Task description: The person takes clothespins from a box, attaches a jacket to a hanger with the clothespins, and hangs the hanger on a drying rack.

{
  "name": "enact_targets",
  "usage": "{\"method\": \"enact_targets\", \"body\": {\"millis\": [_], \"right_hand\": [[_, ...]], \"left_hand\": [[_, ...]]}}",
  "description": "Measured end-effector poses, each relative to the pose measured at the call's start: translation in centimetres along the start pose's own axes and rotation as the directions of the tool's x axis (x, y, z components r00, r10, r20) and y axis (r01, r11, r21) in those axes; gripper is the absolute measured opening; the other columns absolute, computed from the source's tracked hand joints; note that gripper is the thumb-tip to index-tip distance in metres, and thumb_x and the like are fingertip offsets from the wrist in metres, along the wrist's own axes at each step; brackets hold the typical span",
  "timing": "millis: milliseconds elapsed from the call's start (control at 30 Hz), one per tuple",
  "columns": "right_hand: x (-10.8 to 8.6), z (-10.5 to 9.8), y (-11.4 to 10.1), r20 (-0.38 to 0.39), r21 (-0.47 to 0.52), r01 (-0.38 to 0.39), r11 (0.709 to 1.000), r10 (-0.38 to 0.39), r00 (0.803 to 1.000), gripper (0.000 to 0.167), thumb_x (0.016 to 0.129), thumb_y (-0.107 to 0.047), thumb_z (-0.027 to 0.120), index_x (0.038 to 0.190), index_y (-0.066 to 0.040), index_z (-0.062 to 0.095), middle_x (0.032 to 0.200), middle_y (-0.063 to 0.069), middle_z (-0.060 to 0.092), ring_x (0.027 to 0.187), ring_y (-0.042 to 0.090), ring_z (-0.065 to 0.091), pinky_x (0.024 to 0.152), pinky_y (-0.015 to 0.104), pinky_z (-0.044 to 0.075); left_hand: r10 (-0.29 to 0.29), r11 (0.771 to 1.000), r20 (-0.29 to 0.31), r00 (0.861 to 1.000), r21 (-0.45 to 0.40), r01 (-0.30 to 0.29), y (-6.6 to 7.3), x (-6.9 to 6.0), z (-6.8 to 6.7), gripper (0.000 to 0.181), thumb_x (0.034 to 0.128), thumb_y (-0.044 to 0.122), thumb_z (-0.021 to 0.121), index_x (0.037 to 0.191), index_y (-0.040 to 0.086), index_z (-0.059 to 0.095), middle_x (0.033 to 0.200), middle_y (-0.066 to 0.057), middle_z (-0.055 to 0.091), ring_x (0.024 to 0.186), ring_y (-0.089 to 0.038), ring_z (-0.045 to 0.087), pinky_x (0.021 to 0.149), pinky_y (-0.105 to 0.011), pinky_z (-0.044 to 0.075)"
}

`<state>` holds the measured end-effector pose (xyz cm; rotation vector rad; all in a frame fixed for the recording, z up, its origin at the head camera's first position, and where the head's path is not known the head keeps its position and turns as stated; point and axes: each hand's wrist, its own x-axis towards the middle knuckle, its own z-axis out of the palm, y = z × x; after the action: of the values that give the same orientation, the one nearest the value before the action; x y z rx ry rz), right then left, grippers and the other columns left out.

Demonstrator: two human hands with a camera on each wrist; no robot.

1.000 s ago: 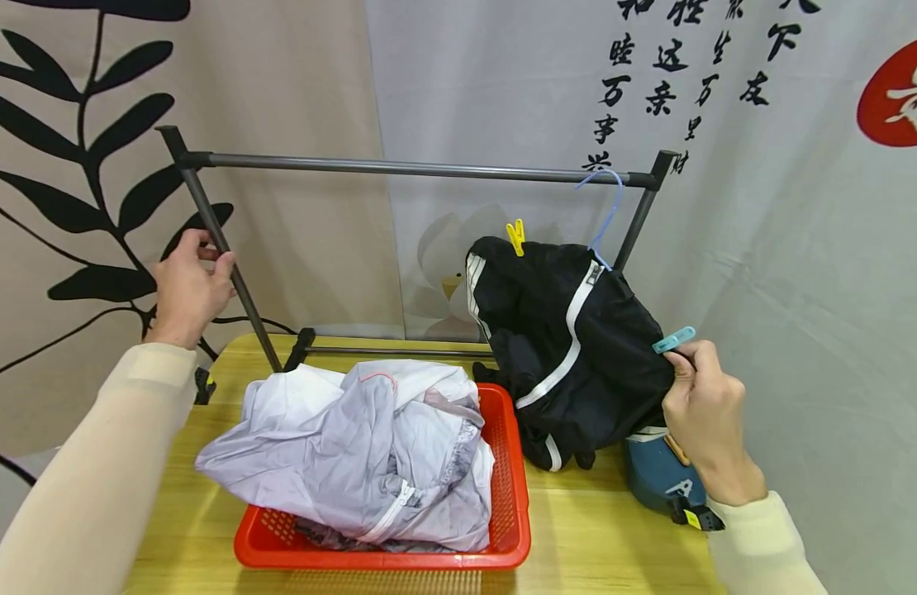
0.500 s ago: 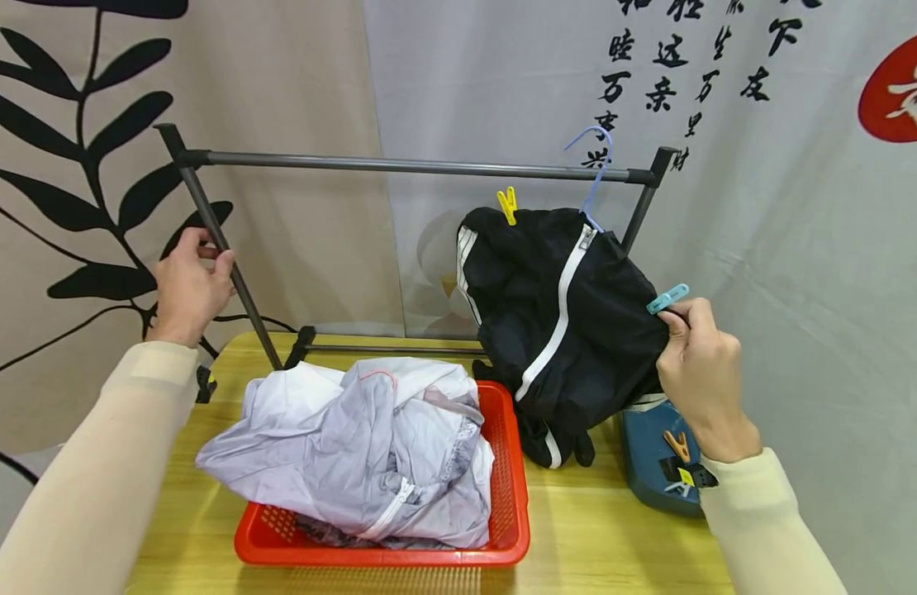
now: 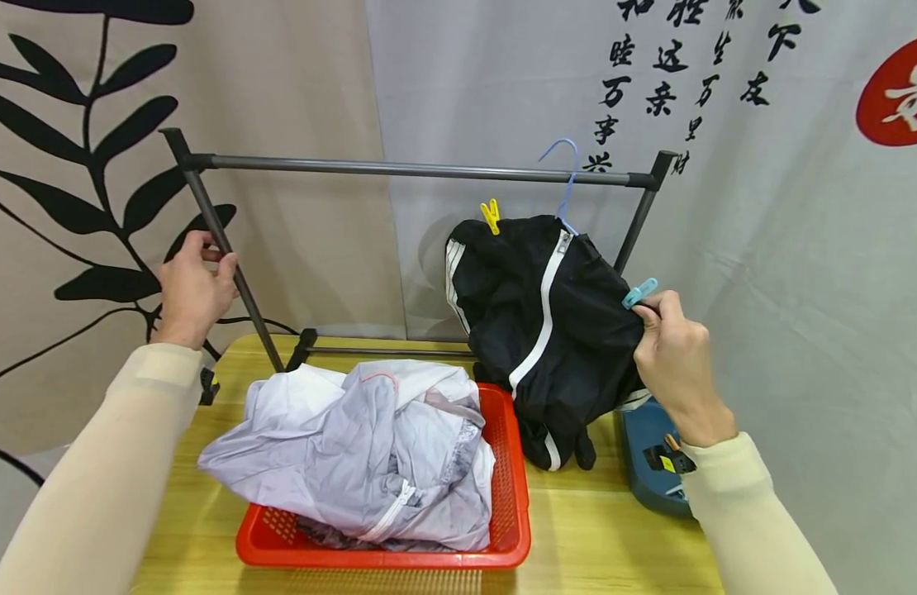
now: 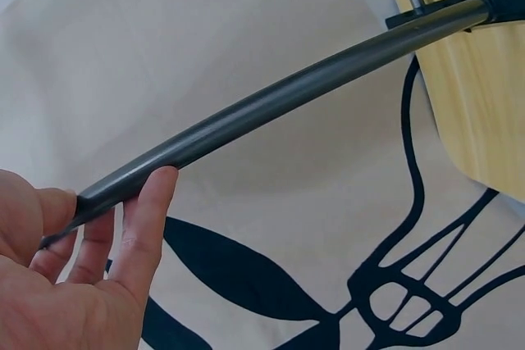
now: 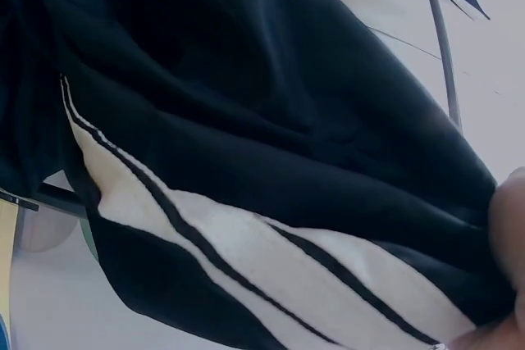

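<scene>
My left hand [image 3: 198,289] holds the left post [image 3: 239,281] of a grey metal clothes rack; in the left wrist view its thumb and fingers lie on either side of the tube. With my right hand [image 3: 677,364] I pinch the right end of a black jacket [image 3: 588,330] just below a teal clothespin [image 3: 640,293]. A yellow clothespin [image 3: 491,216] is clipped to the jacket's other end. The pale blue hanger hook [image 3: 568,182] rises from the collar above the height of the top rail [image 3: 399,168]. Black cloth with white stripes [image 5: 271,243] fills the right wrist view.
A red basket [image 3: 512,487] heaped with a pale lilac garment [image 3: 354,446] stands at the front of the wooden table [image 3: 592,537]. Partly behind my right forearm is a dark blue bin [image 3: 640,471] with clips inside. A printed curtain [image 3: 800,248] hangs behind the rack.
My right hand has moved up and left with the jacket. The hook has shifted left and now rises higher above the rail than a second ago. My left hand stays on the post.
</scene>
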<state>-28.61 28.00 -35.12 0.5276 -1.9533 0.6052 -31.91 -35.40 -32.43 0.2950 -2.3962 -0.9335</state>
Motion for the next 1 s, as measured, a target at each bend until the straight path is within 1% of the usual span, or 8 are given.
{"method": "enact_targets", "body": {"millis": [300,367,400,467,533,633,733,1000], "right_hand": [[-0.6,0.9,-0.2,0.017,0.011,0.021,1.0,-0.021,1.0,0.01,0.114,0.002,0.069,0.111,0.011,0.064,0.091,0.028,0.078,0.066,0.046,0.079,0.061,0.06,0.061],[-0.7,1.0,-0.2,0.026,0.012,0.022,1.0,-0.022,0.999,0.01,0.113,0.003,0.069,0.11,0.011,0.063,0.089,0.028,0.078,0.065,0.045,0.079,0.061,0.06,0.061],[-0.8,1.1,-0.2,0.031,0.013,0.022,1.0,-0.023,0.999,0.01,0.113,0.003,0.069,0.109,0.011,0.063,0.088,0.028,0.077,0.064,0.045,0.078,0.06,0.06,0.061],[-1.0,1.3,-0.3,0.038,0.015,0.025,1.0,-0.025,0.999,0.01,0.113,0.004,0.069,0.109,0.01,0.063,0.086,0.027,0.077,0.063,0.043,0.078,0.058,0.057,0.06],[-1.2,1.6,-0.3,0.051,0.019,0.034,0.999,-0.035,0.998,0.009,0.112,0.005,0.069,0.108,0.01,0.063,0.085,0.027,0.076,0.06,0.04,0.076,0.055,0.052,0.06],[-1.5,1.8,-0.3,0.068,0.026,0.042,0.999,-0.044,0.997,0.009,0.112,0.005,0.069,0.108,0.009,0.062,0.084,0.025,0.076,0.059,0.037,0.075,0.054,0.043,0.057],[-1.7,1.9,-0.2,0.084,0.039,0.041,0.998,-0.045,0.995,0.01,0.113,0.004,0.069,0.108,0.009,0.062,0.085,0.025,0.076,0.059,0.035,0.075,0.056,0.036,0.056],[-2.3,1.8,-0.1,0.104,0.056,0.017,0.998,-0.023,0.994,0.009,0.113,0.002,0.071,0.11,0.008,0.064,0.081,0.022,0.071,0.057,0.025,0.064,0.057,0.022,0.045]], "left_hand": [[0.001,1.0,-0.008,1.0,-0.007,-0.002,-0.4,0.4,0.2,0.054,0.1254,0.031,0.05,0.172,0.005,0.044,0.158,-0.032,0.062,0.126,-0.052,0.077,0.059,0.003,0.041],[0.0,1.0,-0.008,1.0,-0.024,0.0,-0.8,0.6,0.4,0.055,0.1249,0.034,0.052,0.173,0.008,0.045,0.158,-0.031,0.062,0.125,-0.051,0.078,0.068,-0.01,0.059],[-0.009,0.999,-0.02,1.0,-0.047,0.008,-1.4,1.1,0.6,0.053,0.1238,0.035,0.056,0.17,0.01,0.049,0.154,-0.027,0.065,0.118,-0.044,0.082,0.067,-0.013,0.061],[-0.011,0.998,-0.024,1.0,-0.055,0.01,-1.8,1.3,0.7,0.053,0.1229,0.037,0.059,0.169,0.013,0.051,0.153,-0.026,0.066,0.116,-0.042,0.082,0.08,-0.033,0.072],[-0.009,0.999,-0.028,1.0,-0.054,0.008,-1.9,1.2,0.6,0.053,0.1226,0.039,0.059,0.169,0.014,0.052,0.153,-0.025,0.066,0.115,-0.042,0.083,0.084,-0.041,0.073],[-0.001,1.0,-0.019,1.0,-0.016,0.001,-1.0,0.5,0.3,0.054,0.1246,0.036,0.053,0.171,0.009,0.047,0.157,-0.029,0.063,0.122,-0.048,0.079,0.071,-0.019,0.065],[0.002,1.0,-0.018,1.0,0.005,-0.002,-0.4,0.1,0.2,0.054,0.1254,0.033,0.05,0.172,0.006,0.045,0.158,-0.031,0.062,0.122,-0.048,0.079,0.059,-0.001,0.044],[0.015,1.0,-0.02,1.0,0.0,-0.015,0.2,-0.3,0.2,0.053,0.1252,0.03,0.05,0.171,0.004,0.045,0.156,-0.032,0.063,0.122,-0.048,0.077,0.06,0.003,0.038]]}}
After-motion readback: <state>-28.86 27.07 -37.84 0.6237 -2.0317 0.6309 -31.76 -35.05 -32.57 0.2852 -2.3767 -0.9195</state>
